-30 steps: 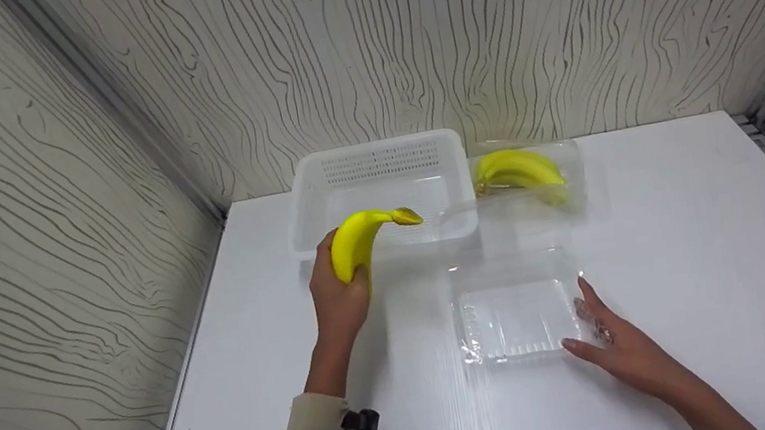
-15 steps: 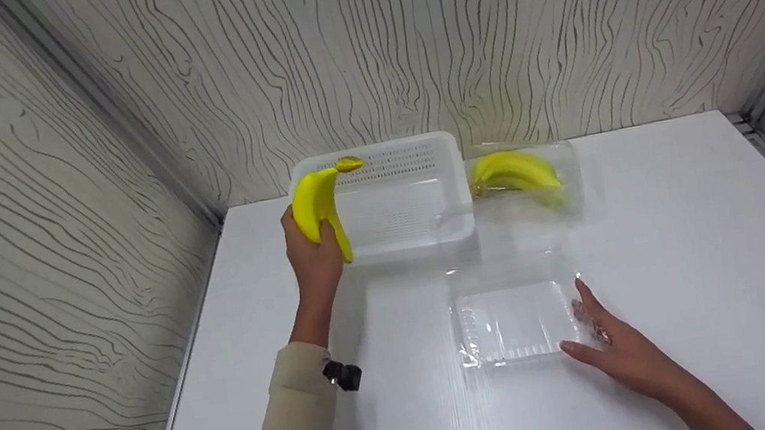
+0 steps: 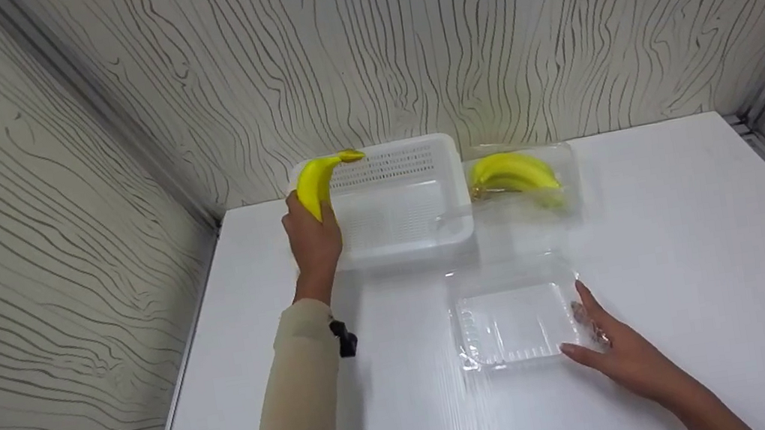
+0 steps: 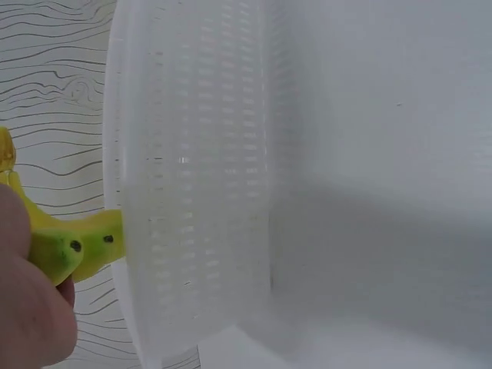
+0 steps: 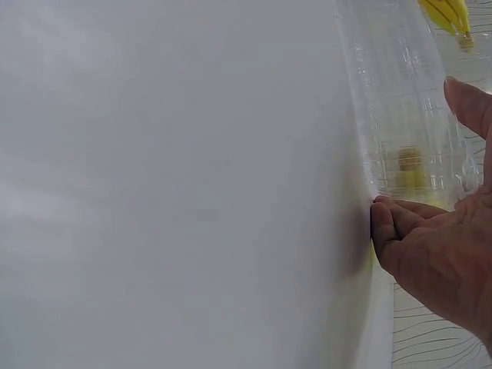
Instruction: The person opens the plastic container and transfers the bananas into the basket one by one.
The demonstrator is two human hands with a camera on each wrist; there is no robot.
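White tabletop (image 3: pixel 700 258), set into a corner of walls (image 3: pixel 44 182) papered with a wavy wood-grain line pattern; a metal strip runs along each wall joint.

Containers: a white perforated basket (image 3: pixel 392 202) stands at the back of the table, against the rear wall, with nothing seen lying in it. Just to its right sits a clear plastic box (image 3: pixel 521 175) containing a bunch of bananas (image 3: pixel 514 172). Nearer the person lies an open clear clamshell tray (image 3: pixel 515 316), nothing inside it; its raised lid reaches back toward the basket.

Left hand (image 3: pixel 312 234): fingers wrapped around the lower half of a single banana (image 3: pixel 315 182), clamped on it. The banana is held above the basket's left rim, stem end pointing right over the basket's rear left corner. The left wrist view shows the greenish stem end (image 4: pixel 73 250) beside the basket wall (image 4: pixel 192 192).

Right hand (image 3: pixel 618 346): flat on the table, fingers straight and spread, thumb and forefinger against the tray's front right corner, gripping nothing.
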